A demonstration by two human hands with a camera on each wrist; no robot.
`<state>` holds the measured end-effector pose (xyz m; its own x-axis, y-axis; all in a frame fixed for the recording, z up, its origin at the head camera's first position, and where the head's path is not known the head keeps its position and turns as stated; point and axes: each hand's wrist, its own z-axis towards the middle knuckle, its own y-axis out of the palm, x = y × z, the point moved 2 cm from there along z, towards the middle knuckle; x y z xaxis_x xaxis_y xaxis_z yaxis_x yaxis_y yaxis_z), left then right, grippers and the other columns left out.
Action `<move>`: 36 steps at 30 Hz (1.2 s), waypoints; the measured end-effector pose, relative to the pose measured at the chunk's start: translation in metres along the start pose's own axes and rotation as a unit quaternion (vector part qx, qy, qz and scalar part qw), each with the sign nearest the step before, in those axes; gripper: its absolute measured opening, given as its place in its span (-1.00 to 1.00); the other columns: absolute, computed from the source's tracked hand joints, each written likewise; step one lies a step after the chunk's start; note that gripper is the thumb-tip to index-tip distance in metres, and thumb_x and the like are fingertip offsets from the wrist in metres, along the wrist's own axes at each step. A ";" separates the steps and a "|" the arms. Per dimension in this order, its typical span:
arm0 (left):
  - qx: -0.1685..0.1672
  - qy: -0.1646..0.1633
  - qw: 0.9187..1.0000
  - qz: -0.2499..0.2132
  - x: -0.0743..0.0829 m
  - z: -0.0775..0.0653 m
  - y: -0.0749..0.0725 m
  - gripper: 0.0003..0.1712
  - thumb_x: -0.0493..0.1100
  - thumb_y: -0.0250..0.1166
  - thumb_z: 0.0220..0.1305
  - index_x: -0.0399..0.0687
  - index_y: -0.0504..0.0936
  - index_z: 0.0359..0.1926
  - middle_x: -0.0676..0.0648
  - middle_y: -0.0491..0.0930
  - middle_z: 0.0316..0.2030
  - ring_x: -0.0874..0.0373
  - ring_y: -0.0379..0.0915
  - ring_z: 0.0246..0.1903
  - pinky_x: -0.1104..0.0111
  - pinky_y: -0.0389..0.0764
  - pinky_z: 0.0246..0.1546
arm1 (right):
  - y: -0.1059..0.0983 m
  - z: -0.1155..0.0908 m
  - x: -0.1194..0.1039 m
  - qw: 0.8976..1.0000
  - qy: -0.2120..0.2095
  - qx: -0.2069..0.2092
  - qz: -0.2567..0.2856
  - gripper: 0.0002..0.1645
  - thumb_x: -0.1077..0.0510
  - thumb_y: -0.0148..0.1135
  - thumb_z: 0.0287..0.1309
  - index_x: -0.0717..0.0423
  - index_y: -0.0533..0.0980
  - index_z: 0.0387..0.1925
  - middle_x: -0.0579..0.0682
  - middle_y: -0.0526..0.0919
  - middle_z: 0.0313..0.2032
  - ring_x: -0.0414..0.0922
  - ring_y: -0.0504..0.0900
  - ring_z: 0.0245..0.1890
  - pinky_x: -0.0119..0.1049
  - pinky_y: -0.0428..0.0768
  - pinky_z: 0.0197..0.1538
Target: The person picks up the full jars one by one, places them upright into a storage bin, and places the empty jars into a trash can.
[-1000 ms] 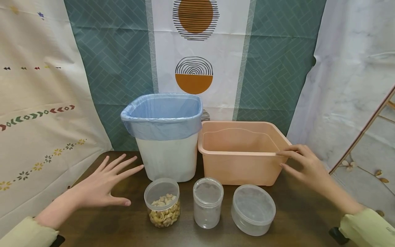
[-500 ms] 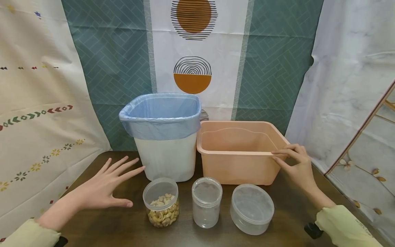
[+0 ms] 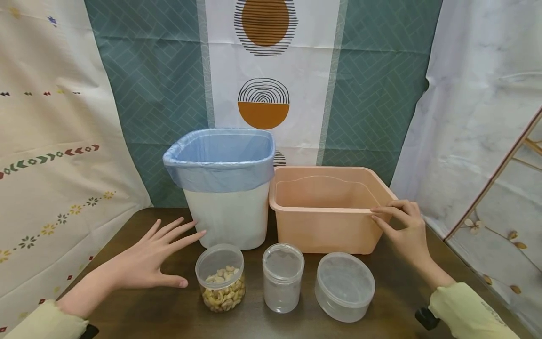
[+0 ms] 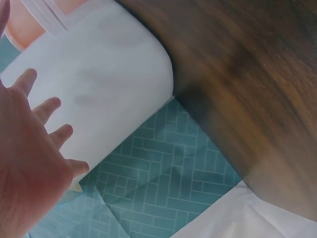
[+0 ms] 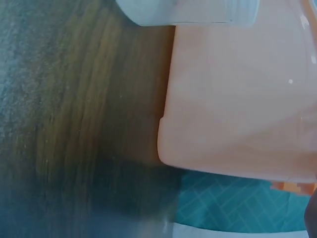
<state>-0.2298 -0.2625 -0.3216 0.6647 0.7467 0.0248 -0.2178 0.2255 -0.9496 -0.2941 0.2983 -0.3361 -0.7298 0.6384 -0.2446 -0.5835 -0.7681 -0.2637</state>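
My left hand [image 3: 146, 256] has its fingers spread and holds nothing. It is left of a clear jar of cashews [image 3: 222, 278] and overlaps the lower edge of a white bin [image 3: 228, 212] with a blue liner [image 3: 220, 176] in the head view. My right hand [image 3: 404, 230] has loosely bent fingers, thumb and fingertips close together, at the right front corner of a peach plastic tub [image 3: 326, 230], overlapping its rim. A tall clear jar [image 3: 282, 278] and a low wide clear jar [image 3: 345, 287], both lidded, stand in front of the tub.
Everything stands on a dark wooden table [image 3: 139, 310]. Behind hangs a green and white curtain [image 3: 377, 108] with orange circles. A cream patterned cloth [image 3: 55, 188] hangs at the left, a white marbled one [image 3: 470, 132] at the right.
My left hand has shifted slightly right, toward the white bin and cashew jar. My right wrist and forearm have swung left, and its thumb has come closer to the fingers.
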 end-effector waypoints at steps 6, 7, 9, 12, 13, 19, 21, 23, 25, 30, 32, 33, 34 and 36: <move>-0.009 0.001 1.000 -0.011 0.005 0.003 0.001 0.05 0.47 0.34 0.00 0.38 0.18 0.49 -0.11 0.18 0.49 -0.13 -0.09 0.52 -0.34 -0.14 0.38 | 0.002 -0.002 -0.003 0.998 -0.032 0.034 -0.029 -0.60 0.43 0.58 -0.37 0.11 0.76 -0.33 0.12 0.64 -0.34 -0.29 0.37 -0.18 -0.49 0.20 -0.04; -0.011 0.000 1.000 -0.016 0.005 0.004 0.001 0.05 0.46 0.35 0.00 0.39 0.18 0.49 -0.11 0.18 0.49 -0.16 -0.08 0.51 -0.34 -0.15 0.38 | 0.003 -0.002 -0.004 0.998 -0.037 0.039 -0.032 -0.67 0.36 0.59 -0.29 0.12 0.76 -0.33 0.13 0.64 -0.34 -0.25 0.37 -0.19 -0.48 0.21 -0.04; -0.016 0.000 1.000 -0.023 0.005 0.005 0.002 0.06 0.44 0.36 -0.01 0.40 0.18 0.50 -0.10 0.19 0.49 -0.19 -0.04 0.50 -0.37 -0.11 0.35 | 0.003 -0.002 -0.005 0.997 -0.048 0.048 -0.037 -0.79 0.18 0.55 -0.09 0.14 0.76 -0.33 0.16 0.65 -0.35 -0.12 0.40 -0.23 -0.48 0.22 -0.02; -0.021 0.002 0.999 -0.033 0.006 0.007 0.004 0.07 0.42 0.39 -0.03 0.40 0.17 0.50 -0.10 0.19 0.49 -0.25 0.01 0.47 -0.40 -0.07 0.30 | 0.005 -0.002 -0.006 0.995 -0.065 0.060 -0.052 -0.62 -0.10 0.40 0.14 0.16 0.75 -0.33 0.19 0.65 -0.35 0.07 0.40 -0.28 -0.48 0.22 -0.01; -0.022 0.003 0.999 -0.035 0.006 0.007 0.004 0.08 0.42 0.39 -0.03 0.39 0.18 0.50 -0.09 0.20 0.49 -0.27 0.03 0.47 -0.42 -0.05 0.28 | 0.005 -0.002 -0.007 0.994 -0.071 0.064 -0.061 -0.55 -0.17 0.34 0.18 0.17 0.75 -0.32 0.20 0.65 -0.35 0.12 0.39 -0.29 -0.48 0.23 -0.01; -0.026 0.018 0.999 -0.040 0.009 0.013 0.005 0.09 0.43 0.38 -0.04 0.39 0.16 0.50 -0.11 0.20 0.48 -0.27 0.08 0.44 -0.44 0.01 0.21 | 0.007 -0.004 -0.009 0.987 -0.097 0.067 -0.108 -0.53 -0.18 0.23 0.28 0.15 0.74 -0.28 0.21 0.67 -0.32 0.20 0.44 -0.29 -0.26 0.31 -0.16; -0.028 0.024 0.999 -0.039 0.011 0.015 0.006 0.10 0.42 0.39 -0.04 0.39 0.15 0.51 -0.13 0.21 0.48 -0.27 0.08 0.44 -0.44 0.02 0.21 | 0.008 -0.005 -0.009 0.986 -0.100 0.062 -0.115 -0.54 -0.17 0.22 0.29 0.14 0.74 -0.26 0.20 0.67 -0.31 0.20 0.45 -0.28 -0.17 0.32 -0.19; -0.031 0.030 0.998 -0.037 0.012 0.018 0.007 0.11 0.42 0.40 -0.04 0.39 0.14 0.51 -0.14 0.21 0.48 -0.27 0.08 0.44 -0.42 0.03 0.22 | 0.008 -0.006 -0.009 0.986 -0.099 0.058 -0.118 -0.55 -0.17 0.21 0.29 0.12 0.73 -0.25 0.20 0.67 -0.30 0.20 0.45 -0.28 -0.16 0.32 -0.19; -0.034 0.037 0.998 -0.038 0.015 0.020 0.008 0.12 0.41 0.40 -0.04 0.37 0.13 0.52 -0.15 0.20 0.48 -0.27 0.09 0.44 -0.41 0.04 0.23 | 0.009 -0.007 -0.008 0.987 -0.093 0.052 -0.119 -0.55 -0.17 0.21 0.30 0.11 0.73 -0.24 0.20 0.66 -0.29 0.20 0.44 -0.27 -0.19 0.30 -0.17; -0.047 0.046 0.997 -0.038 0.018 0.027 0.011 0.13 0.43 0.38 -0.01 0.42 0.06 0.53 -0.13 0.18 0.49 -0.22 0.11 0.45 -0.34 0.12 0.28 | 0.011 -0.008 -0.007 0.991 -0.075 0.047 -0.103 -0.55 -0.17 0.20 0.31 0.12 0.72 -0.21 0.21 0.65 -0.27 0.22 0.40 -0.24 -0.33 0.22 -0.05; -0.050 0.053 0.997 -0.036 0.020 0.029 0.012 0.13 0.43 0.37 -0.01 0.43 0.04 0.53 -0.13 0.18 0.49 -0.19 0.13 0.45 -0.29 0.17 0.29 | 0.011 -0.008 -0.007 0.992 -0.068 0.050 -0.093 -0.55 -0.17 0.21 0.31 0.13 0.72 -0.21 0.22 0.64 -0.27 0.23 0.39 -0.23 -0.36 0.20 -0.01; -0.051 0.057 0.996 -0.035 0.021 0.031 0.013 0.13 0.44 0.37 -0.01 0.42 0.04 0.53 -0.13 0.19 0.49 -0.17 0.14 0.45 -0.27 0.20 0.29 | 0.012 -0.008 -0.006 0.993 -0.064 0.051 -0.088 -0.55 -0.17 0.21 0.31 0.13 0.72 -0.22 0.22 0.64 -0.27 0.23 0.38 -0.22 -0.37 0.19 0.01; -0.052 0.062 0.996 -0.034 0.021 0.032 0.014 0.13 0.44 0.36 -0.01 0.42 0.04 0.54 -0.13 0.20 0.49 -0.16 0.15 0.45 -0.24 0.24 0.28 | 0.012 -0.008 -0.006 0.993 -0.062 0.052 -0.085 -0.54 -0.17 0.21 0.30 0.14 0.72 -0.22 0.22 0.63 -0.27 0.24 0.38 -0.21 -0.38 0.19 0.01; -0.053 0.069 0.996 -0.033 0.024 0.034 0.015 0.13 0.43 0.37 -0.01 0.42 0.04 0.53 -0.13 0.21 0.48 -0.14 0.18 0.43 -0.19 0.32 0.26 | 0.012 -0.009 -0.005 0.994 -0.057 0.053 -0.078 -0.54 -0.18 0.22 0.30 0.14 0.72 -0.23 0.23 0.63 -0.27 0.24 0.37 -0.20 -0.38 0.18 0.02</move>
<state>-0.2415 -0.2205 -0.3246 0.7688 0.6374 0.0526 -0.0984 0.1992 -0.9750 -0.2945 0.2865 -0.3463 -0.6598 0.7447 -0.1006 -0.7221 -0.6653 -0.1894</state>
